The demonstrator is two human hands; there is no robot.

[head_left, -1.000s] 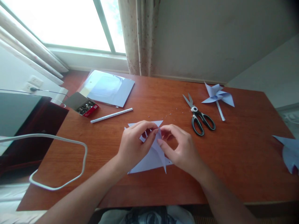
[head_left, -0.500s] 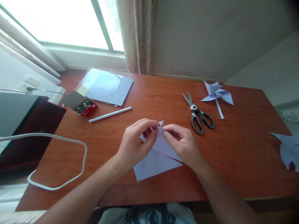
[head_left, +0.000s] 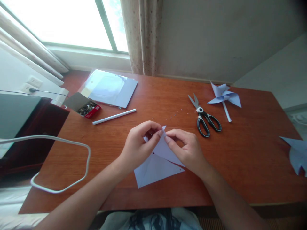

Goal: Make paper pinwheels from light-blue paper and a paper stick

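A white paper sheet (head_left: 157,171), cut with slits and pierced by small holes, is raised partly off the desk in front of me. My left hand (head_left: 141,142) pinches its upper end between thumb and forefinger. Close beside it, my right hand (head_left: 185,145) pinches the same paper near the top with thumb and index finger. A pointed paper tip (head_left: 164,127) sticks up past the fingertips. The fingers hide part of the upper sheet. Beyond my hands lie tiny white paper bits (head_left: 174,115). Black-handled scissors (head_left: 202,115), blades parted, rest to the right.
A paper pinwheel (head_left: 224,95) on a stick lies back right; more cut paper (head_left: 296,156) sits at the right edge. Left are a rolled paper stick (head_left: 114,117), an opened red box of metal pieces (head_left: 90,110), a plastic sleeve of paper (head_left: 110,89) and a white cable (head_left: 88,159).
Both hands still pinch the paper. The fingertips have shifted slightly along its top, and the sheet has moved a little left and toward me.
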